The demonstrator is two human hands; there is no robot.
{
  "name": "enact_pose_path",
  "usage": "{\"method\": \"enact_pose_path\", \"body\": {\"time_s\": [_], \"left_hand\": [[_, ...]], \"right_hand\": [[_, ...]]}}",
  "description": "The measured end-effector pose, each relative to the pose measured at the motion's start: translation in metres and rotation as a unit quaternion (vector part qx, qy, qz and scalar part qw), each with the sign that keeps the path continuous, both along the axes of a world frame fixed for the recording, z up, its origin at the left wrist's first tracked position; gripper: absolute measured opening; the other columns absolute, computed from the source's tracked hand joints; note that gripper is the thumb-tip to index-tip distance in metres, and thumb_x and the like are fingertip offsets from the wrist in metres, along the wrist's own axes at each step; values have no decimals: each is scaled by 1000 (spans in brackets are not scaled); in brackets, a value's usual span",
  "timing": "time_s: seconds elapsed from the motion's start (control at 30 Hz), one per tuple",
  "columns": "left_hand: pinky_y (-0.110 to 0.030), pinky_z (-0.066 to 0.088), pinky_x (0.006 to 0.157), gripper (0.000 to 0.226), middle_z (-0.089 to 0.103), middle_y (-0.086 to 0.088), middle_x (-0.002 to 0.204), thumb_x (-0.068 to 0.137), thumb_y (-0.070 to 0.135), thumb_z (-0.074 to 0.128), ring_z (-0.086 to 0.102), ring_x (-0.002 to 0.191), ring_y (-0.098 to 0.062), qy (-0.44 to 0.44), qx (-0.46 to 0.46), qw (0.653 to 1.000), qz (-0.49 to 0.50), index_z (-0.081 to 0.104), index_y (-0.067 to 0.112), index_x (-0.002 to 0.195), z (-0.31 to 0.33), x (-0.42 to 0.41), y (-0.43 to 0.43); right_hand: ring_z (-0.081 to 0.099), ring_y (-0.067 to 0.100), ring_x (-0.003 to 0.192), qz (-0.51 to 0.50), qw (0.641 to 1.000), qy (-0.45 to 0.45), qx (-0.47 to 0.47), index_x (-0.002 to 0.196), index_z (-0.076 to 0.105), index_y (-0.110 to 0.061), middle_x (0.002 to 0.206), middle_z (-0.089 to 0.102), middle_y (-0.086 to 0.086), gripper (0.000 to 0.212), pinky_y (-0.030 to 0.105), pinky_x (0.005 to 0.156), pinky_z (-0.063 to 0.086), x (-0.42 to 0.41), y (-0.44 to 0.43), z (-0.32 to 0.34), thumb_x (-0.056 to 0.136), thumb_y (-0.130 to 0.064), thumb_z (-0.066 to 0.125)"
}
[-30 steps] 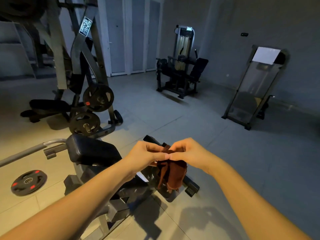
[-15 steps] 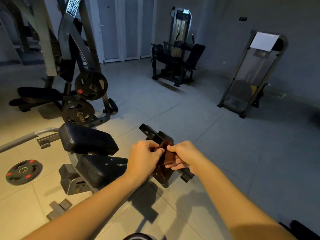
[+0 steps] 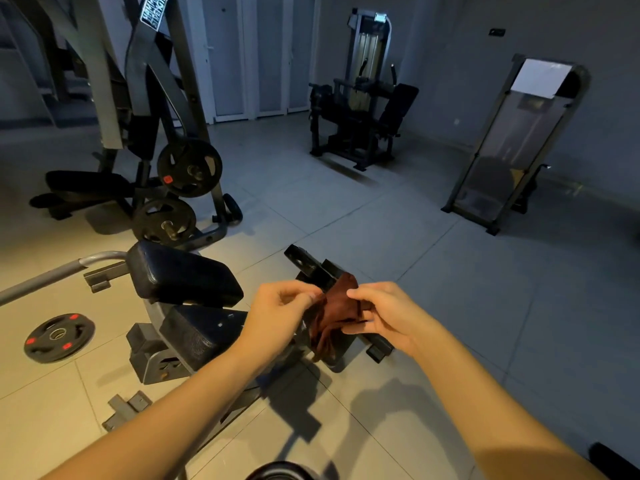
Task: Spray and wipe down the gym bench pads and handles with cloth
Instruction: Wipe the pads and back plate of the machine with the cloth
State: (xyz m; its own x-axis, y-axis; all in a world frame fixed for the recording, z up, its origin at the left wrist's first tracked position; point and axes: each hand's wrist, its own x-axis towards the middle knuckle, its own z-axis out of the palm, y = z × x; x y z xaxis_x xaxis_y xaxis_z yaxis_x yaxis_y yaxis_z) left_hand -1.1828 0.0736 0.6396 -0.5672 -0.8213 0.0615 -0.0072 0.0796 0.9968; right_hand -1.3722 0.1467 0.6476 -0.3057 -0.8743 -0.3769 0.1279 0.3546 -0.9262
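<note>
Though slightly apart, left hand and right hand level on the cloth.

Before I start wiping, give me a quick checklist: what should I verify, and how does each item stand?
1. Grip: ok. The left hand pinches and the right hand grips the brown cloth.
2. Cloth opened for wiping: not ok, it hangs bunched.
3. Ready spray bottle: cannot tell, none in view.
4. Pads unobstructed: ok, the upper pad and lower pad are bare.
5. Pads already sprayed: cannot tell, the light is dim.
</note>
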Motion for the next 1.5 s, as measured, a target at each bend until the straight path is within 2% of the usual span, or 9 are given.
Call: {"method": "enact_pose_path", "body": {"time_s": [0.2,0.4,0.5,0.67,0.8,0.97,1.17,1.33,1.5], "left_hand": [[-30,52,101,35,75,-4,119,94,12,67,70,112,-20,-102,138,959,-227,68,18,128,5,9,-24],[-26,60,63,21,78,-16,101,88,4,73,76,87,-26,-14,225,973,-56,73,4,110,1,-2,-5],[-25,58,56,20,77,-17,102,90,7,72,73,92,-29,0,250,968,-15,72,3,110,-8,-4,3],[-27,59,62,32,76,-6,95,87,3,76,75,80,-17,-36,235,971,30,64,9,115,-17,-5,8],[-32,62,81,60,65,1,112,83,1,80,68,100,-15,-115,106,987,-36,54,27,130,-28,-4,9],[-32,60,89,35,67,17,101,85,22,83,66,95,-5,-210,-52,976,19,67,34,114,-39,-6,7],[-32,60,74,17,71,13,82,83,39,82,68,78,-4,-264,-139,954,23,67,35,90,-51,-2,10],[-35,53,79,24,63,4,91,77,41,86,61,87,-10,-265,-98,959,-26,66,26,78,-59,4,11],[-51,59,82,25,74,0,82,76,41,81,72,80,-18,-225,3,974,24,69,21,85,-80,11,22]], "right_hand": [[71,21,80,68,996,-52,-36,106,67,0,92,70,16,17,36,71,60,-12,7,12,100,-9,54],[70,35,111,-14,988,-152,26,130,65,-10,123,70,19,49,50,90,57,-9,15,-15,93,-41,68],[68,35,115,-30,979,-200,-7,132,64,-9,122,71,19,51,57,107,48,-2,24,-38,87,-32,73],[70,31,108,-122,990,-66,4,133,60,-16,120,71,15,57,42,93,57,-2,17,-50,82,-1,79],[66,33,114,-121,991,62,7,121,64,-35,123,68,12,44,37,86,59,-5,8,-51,88,-8,76],[68,25,111,14,996,84,-9,121,66,-35,120,70,5,48,32,86,59,-2,14,-48,84,-9,79],[66,18,103,70,954,293,-5,113,67,-29,106,65,-5,35,38,84,63,11,14,-57,88,-6,73],[58,7,99,95,956,277,10,103,69,-27,105,53,-9,20,27,91,53,7,18,-59,93,-10,69],[59,4,101,49,981,185,26,116,64,-23,118,57,-2,24,9,64,48,16,25,-99,94,-17,72]]}}
